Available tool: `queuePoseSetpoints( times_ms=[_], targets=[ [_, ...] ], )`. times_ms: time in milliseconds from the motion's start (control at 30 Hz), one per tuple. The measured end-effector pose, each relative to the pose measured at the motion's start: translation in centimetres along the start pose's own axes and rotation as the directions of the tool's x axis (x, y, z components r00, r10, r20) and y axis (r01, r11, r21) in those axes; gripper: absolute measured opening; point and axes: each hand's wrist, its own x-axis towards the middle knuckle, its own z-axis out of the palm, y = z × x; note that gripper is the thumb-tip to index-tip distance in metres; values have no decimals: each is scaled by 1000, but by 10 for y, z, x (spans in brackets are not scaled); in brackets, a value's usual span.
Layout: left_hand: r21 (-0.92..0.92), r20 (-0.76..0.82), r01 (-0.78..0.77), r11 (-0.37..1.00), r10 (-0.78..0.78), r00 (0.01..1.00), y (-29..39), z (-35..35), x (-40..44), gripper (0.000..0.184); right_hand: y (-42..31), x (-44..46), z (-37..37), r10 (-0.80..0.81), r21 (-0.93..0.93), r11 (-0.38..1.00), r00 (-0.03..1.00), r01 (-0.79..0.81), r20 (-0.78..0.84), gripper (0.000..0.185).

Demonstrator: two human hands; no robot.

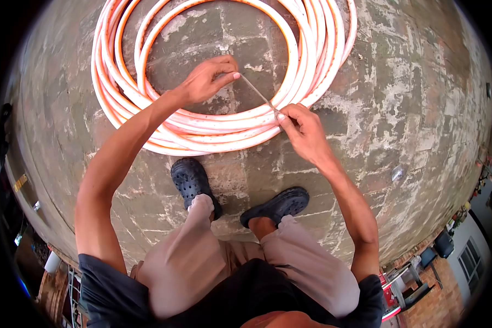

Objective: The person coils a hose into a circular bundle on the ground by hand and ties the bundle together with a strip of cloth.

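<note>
A large coil of pinkish-white hose with orange streaks (224, 121) lies on the worn floor in front of my feet. Over its near side, both hands stretch a thin grey cord (258, 94) between them. My left hand (210, 79) pinches one end, above the inside of the coil. The other end is pinched between thumb and finger of my right hand (303, 130), above the coil's near right part. Whether the cord passes around the hose cannot be made out.
Two dark clogs (191, 183) are on my feet, just short of the coil. A small clear, shiny object (397, 174) lies on the stained floor (410, 120) to the right. Furniture and a white wall with a window (472, 261) stand at the lower right edge.
</note>
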Motion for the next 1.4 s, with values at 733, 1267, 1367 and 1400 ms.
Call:
queuePoseSetpoints(
  times_ms=[733,1267,1367,1400],
  targets=[
    [-307,120,-507,805,561,819,48,15,26,38,-8,-12,-7,-223,314,924,975,218,-22,15],
    [-656,227,314,686,-217,949,109,46,67,44,17,-8,16,14,150,989,997,-3,-73,17],
    [-317,8,69,946,-70,997,117,48,70,50,8,-7,17,89,241,968,995,-76,-46,18],
    [-261,-76,42,964,-64,995,114,51,67,50,15,-6,21,87,238,968,995,-74,-43,18]
  ],
)
